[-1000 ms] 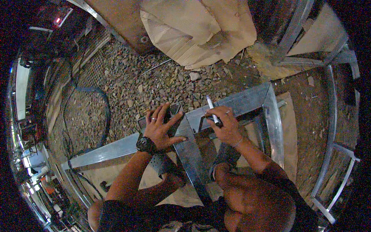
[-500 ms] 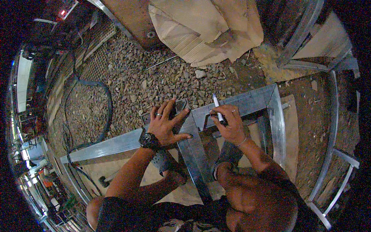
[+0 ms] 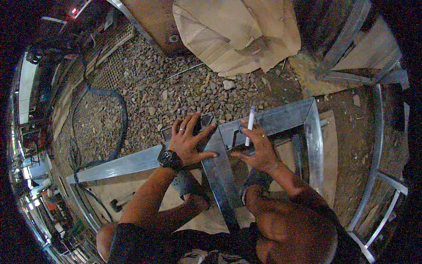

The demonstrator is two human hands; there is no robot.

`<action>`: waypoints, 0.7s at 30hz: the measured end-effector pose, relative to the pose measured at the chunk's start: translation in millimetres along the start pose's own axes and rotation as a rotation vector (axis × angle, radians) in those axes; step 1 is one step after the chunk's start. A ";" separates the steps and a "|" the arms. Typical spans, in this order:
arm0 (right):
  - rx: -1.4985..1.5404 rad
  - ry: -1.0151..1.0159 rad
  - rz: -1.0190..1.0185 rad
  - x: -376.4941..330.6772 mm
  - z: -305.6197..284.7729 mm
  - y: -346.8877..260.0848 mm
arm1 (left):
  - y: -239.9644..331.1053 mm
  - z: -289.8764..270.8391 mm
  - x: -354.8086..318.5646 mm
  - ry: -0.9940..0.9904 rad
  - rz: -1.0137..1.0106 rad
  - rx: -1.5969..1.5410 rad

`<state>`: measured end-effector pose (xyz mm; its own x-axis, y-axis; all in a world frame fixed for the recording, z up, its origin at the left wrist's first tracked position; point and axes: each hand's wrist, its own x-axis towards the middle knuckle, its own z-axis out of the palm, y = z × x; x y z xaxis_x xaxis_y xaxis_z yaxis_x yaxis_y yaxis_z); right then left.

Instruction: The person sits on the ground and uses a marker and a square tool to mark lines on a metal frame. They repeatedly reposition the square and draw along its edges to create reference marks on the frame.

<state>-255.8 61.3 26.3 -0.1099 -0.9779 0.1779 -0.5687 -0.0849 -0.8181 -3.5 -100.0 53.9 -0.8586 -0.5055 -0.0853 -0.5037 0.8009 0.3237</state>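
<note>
Far left on the gravel (image 3: 145, 101), a dark hose (image 3: 119, 127) loops beside a metal grating (image 3: 112, 66), and a hammer (image 3: 119, 202) lies on the cardboard sheet (image 3: 145, 200) near the frame's lower left. The long rail of the metal frame (image 3: 118, 166) runs in from there, and the left hand (image 3: 190, 140) lies flat over its joint with the cross bar, fingers spread wide apart, palm down on a small dark block (image 3: 204, 119) at the joint, wristwatch (image 3: 169, 159) showing. Just right, the cross bar (image 3: 220, 176) comes down toward the person's knees. The right hand (image 3: 258, 152) rests on the frame's upper rail, thumb and fingers pinched on a white marker (image 3: 249, 125) that stands nearly upright, tip against the metal. Farther right, the frame's corner (image 3: 313, 110) bends down the right side. Crumpled cardboard (image 3: 237, 35) lies beyond, at the top edge.
</note>
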 end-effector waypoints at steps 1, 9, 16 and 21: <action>-0.043 -0.014 -0.058 3.5 1.7 3.4 | 0.4 -0.4 -0.7 -0.006 -0.002 0.010; -0.102 -0.007 -0.082 1.0 10.4 11.9 | 0.8 0.6 -0.5 -0.030 -0.018 0.044; -0.163 0.015 -0.011 -2.2 14.9 8.0 | 0.5 2.2 -0.3 -0.041 -0.019 0.063; -0.181 0.039 -0.030 -2.3 17.7 9.7 | 0.8 2.4 0.7 -0.045 -0.017 0.060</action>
<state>-246.6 59.4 8.3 -0.1202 -0.9671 0.2244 -0.7092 -0.0745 -0.7010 -4.7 -98.9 51.9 -0.8524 -0.5055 -0.1334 -0.5222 0.8107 0.2648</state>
